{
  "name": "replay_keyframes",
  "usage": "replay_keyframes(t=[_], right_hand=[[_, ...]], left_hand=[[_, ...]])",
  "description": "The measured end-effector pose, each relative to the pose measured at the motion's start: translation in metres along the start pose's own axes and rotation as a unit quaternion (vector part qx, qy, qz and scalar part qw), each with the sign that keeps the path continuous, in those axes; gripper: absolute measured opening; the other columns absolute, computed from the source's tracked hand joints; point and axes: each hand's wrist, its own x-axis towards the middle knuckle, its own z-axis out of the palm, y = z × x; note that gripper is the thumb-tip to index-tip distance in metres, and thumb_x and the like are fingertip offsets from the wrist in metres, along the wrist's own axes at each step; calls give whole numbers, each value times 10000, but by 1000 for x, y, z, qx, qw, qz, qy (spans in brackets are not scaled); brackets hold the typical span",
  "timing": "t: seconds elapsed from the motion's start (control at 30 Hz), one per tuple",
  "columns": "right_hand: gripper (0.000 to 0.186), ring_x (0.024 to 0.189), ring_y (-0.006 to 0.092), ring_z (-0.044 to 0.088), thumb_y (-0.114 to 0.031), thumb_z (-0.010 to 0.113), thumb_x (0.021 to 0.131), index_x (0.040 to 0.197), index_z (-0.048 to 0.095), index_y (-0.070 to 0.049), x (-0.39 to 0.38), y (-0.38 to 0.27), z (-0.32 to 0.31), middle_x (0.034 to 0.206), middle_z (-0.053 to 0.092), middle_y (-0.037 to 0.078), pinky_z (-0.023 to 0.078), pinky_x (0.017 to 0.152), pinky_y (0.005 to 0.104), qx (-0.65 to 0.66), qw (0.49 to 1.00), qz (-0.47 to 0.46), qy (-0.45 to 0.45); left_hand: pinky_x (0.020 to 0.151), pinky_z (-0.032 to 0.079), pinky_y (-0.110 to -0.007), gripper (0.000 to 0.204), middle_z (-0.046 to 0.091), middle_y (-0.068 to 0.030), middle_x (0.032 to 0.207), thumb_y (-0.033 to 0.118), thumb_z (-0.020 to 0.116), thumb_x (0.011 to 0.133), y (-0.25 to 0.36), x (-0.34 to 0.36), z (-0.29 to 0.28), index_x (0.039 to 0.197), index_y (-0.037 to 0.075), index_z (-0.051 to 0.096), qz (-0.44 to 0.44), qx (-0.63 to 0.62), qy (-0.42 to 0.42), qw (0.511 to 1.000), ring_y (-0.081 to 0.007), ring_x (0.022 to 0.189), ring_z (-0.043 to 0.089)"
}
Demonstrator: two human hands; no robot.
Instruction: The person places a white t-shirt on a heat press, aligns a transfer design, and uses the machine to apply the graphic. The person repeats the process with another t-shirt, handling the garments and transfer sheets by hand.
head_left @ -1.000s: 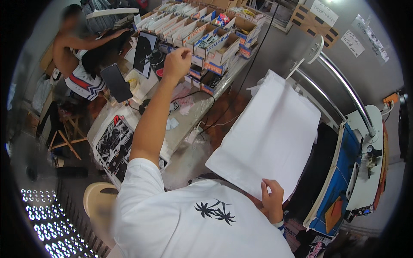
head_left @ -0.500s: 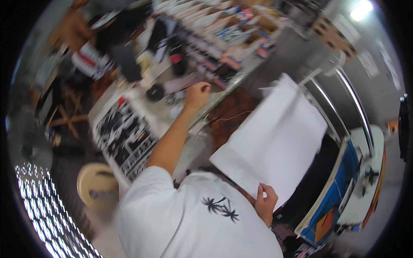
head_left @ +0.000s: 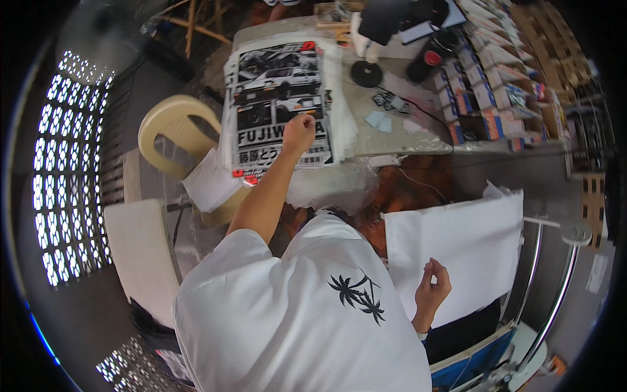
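Observation:
My left hand is over a stack of large printed sheets with black-and-white car pictures and bold lettering, its fingers curled closed; whether it touches the top sheet or holds anything is unclear. My right hand is raised beside my body with fingertips pinched and nothing visible in them, over or at the edge of a white cloth-covered platen of a press with chrome bars.
A cream plastic chair stands left of the sheets. The table also bears cartons, a black bottle and cables. A padded white board is at lower left. Another person's legs show at the top.
The view has swung left toward the printed sheets, and my left hand has come over them. Only the other person's legs remain in view. My right hand still stays by the white cloth.

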Motion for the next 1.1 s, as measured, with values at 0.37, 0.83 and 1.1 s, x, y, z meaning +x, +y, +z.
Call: replay_keyframes(t=[0.37,0.83,1.1], right_hand=[[105,789,272,705,-36,664,970,1042,728,4,40,-18,28,917,731,142,547,706,351,-11,978,-165,-128],[108,778,279,716,-13,686,931,1027,732,9,-1,-55,52,890,728,151,553,711,336,62,953,-209,-209],[127,755,292,702,-61,713,917,1028,731,-1,5,-116,137,902,725,153,552,681,372,74,941,-225,-243]], left_hand=[[832,543,-492,136,714,-180,943,135,629,915,-38,-121,-8,1007,82,713,169,1,7,986,-403,942,677],[826,571,-450,137,740,-184,1034,114,639,892,-140,-246,-60,973,71,740,-15,21,-10,1000,-381,950,713],[1004,490,-475,386,650,-206,1273,224,696,911,-139,-82,-162,1255,61,636,-10,119,230,966,-406,1216,602]])
